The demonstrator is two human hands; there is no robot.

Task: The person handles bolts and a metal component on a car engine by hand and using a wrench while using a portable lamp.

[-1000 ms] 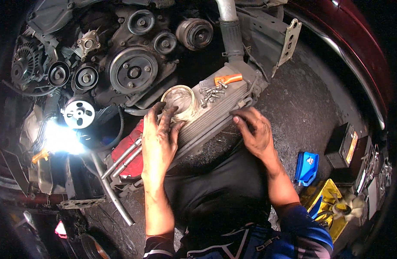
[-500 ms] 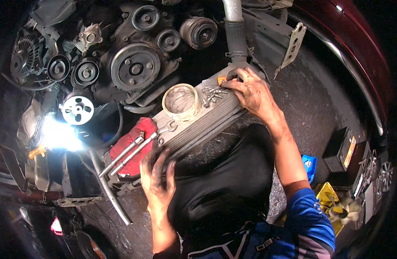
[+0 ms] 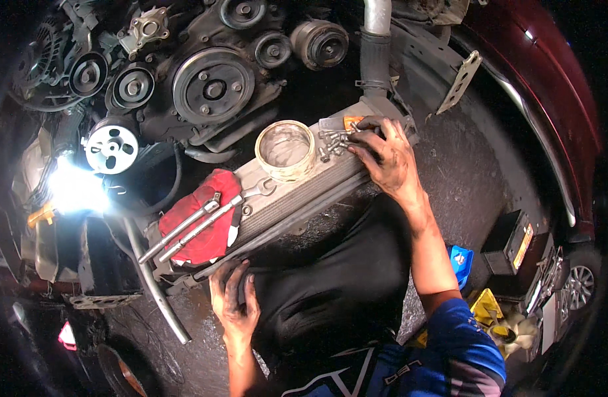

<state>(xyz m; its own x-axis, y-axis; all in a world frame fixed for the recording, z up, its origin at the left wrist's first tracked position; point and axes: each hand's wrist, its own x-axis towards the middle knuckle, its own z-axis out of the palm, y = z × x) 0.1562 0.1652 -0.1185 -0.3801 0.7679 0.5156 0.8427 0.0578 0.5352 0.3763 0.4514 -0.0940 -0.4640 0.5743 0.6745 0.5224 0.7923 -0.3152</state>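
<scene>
On the radiator (image 3: 277,208), far right: bolts (image 3: 330,142) lay by the right hand (image 3: 390,162), grip unclear; near left: left hand (image 3: 236,306) hung below red cloth (image 3: 218,231), thumb and fingers apart.

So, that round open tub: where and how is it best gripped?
Probably by the outer wall just below the rim, with the left hand coming from the left. The round tub stands upright on the radiator, so thumb and fingers could wrap its curved side. Loose bolts lie close on its right, and the inside looks smeared.
</scene>
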